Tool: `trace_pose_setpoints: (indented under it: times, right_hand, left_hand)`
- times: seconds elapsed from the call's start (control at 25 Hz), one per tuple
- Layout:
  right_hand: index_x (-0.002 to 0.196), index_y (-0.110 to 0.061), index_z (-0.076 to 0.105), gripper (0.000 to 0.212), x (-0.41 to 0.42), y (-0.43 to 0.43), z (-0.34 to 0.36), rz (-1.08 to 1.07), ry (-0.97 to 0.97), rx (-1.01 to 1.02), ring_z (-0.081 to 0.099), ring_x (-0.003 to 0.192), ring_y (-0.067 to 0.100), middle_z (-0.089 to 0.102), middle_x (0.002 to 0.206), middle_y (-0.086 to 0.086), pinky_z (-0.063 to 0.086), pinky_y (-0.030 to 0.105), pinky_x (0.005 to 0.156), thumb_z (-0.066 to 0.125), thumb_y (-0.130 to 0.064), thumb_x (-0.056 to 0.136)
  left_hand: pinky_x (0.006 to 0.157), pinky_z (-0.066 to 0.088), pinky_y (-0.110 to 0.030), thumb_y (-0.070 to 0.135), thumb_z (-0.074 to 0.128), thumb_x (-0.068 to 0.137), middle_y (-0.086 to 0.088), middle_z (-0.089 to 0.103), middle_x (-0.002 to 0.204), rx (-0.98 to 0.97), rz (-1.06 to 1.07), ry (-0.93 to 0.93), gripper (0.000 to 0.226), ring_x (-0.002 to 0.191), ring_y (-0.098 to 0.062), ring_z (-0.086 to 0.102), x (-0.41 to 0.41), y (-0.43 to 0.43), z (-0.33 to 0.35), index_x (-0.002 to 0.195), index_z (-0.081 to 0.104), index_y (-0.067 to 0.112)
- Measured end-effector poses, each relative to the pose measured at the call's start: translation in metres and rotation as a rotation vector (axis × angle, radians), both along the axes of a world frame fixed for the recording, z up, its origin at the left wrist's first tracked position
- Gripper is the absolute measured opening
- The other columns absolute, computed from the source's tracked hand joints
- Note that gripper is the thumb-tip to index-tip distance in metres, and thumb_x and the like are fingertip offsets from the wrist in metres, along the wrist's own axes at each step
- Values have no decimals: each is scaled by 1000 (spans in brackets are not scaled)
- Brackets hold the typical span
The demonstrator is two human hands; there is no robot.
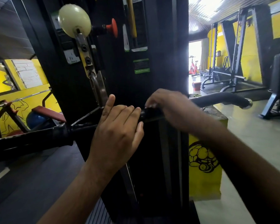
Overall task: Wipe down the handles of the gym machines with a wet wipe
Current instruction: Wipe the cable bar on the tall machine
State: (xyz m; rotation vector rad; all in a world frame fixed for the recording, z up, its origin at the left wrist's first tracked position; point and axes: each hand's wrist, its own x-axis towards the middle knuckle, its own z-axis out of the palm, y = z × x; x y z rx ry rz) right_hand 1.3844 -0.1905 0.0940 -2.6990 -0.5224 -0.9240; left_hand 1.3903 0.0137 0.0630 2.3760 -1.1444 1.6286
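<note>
head view: a long black pulldown bar point(217, 98) hangs level across the frame from a metal hook point(97, 84) on the cable, in front of the dark weight tower point(152, 46), and both hands meet on its middle stretch. the left hand point(118, 126) lies over the bar just right of the hook, its fingers nearly straight and close together, one finger lifted clear and the thumb alongside below. it reads as pressing down to steady the bar, which makes sense since a bar hung from one point would swing and twist under any rubbing. the right hand point(166, 109) sits just beside it, touching distance away, knuckles up and fingers curled down over the top of the bar, so it looks like the working hand. small pale bits show at its fingertips, but i cannot tell whether that is the wet wipe or only nails; no wipe is plainly visible anywhere, and if there is one it must be bunched under that palm against the bar. the padded end grip to the right curves away untouched by either hand, and so does the taped grip point(61, 133) on the left side. judging by this, the wipe is at the centre section and the outer grips, where palms really go, remain to be done. above, a cream ball stop point(74, 20) sits on the cable
</note>
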Motion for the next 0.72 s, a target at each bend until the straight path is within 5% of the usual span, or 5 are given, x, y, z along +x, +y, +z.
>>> trace_pose_setpoints:
  times: [0.16, 0.36, 0.48, 0.6, 0.72]
  right_hand:
    - [106, -26, 61, 27, 0, -22, 24, 43, 194, 118, 65, 86, -6, 71, 94, -14, 44, 3, 67, 60, -4, 91]
    - [88, -30, 66, 13, -8, -28, 32, -46, 169, 62, 58, 65, -5, 63, 73, -17, 38, 9, 50, 75, -39, 84]
    - [90, -29, 74, 8, -8, -28, 29, 11, 141, 39, 60, 70, -8, 69, 76, -15, 40, 5, 56, 71, -36, 87]
    - [104, -22, 74, 15, -6, -32, 28, -30, 211, -44, 67, 87, 8, 72, 93, -9, 46, 17, 69, 62, -22, 95]
    - [110, -25, 68, 20, -12, -29, 28, 166, 295, 94, 66, 91, -3, 72, 94, -14, 51, 12, 77, 63, -15, 94]
  left_hand:
    - [122, 17, -47, 25, 56, 93, -12, 69, 110, 12, 4, 8, 35, 105, -26, 64, -3, -3, -1, 117, 66, 1]
    - [123, 11, -49, 24, 60, 89, -11, 71, 107, 1, 14, 13, 33, 104, -26, 64, -6, -15, 1, 112, 69, 2]
    - [123, 10, -50, 25, 60, 89, -10, 71, 105, 14, 15, 26, 33, 102, -26, 64, -7, -18, 1, 110, 69, 2]
    - [122, 10, -52, 26, 59, 89, -9, 70, 103, 44, 28, 40, 33, 102, -26, 63, -8, -21, 2, 111, 69, 3]
    - [122, 10, -53, 26, 60, 91, -7, 70, 103, 53, 33, 57, 32, 101, -24, 63, -10, -26, 0, 113, 68, 4]
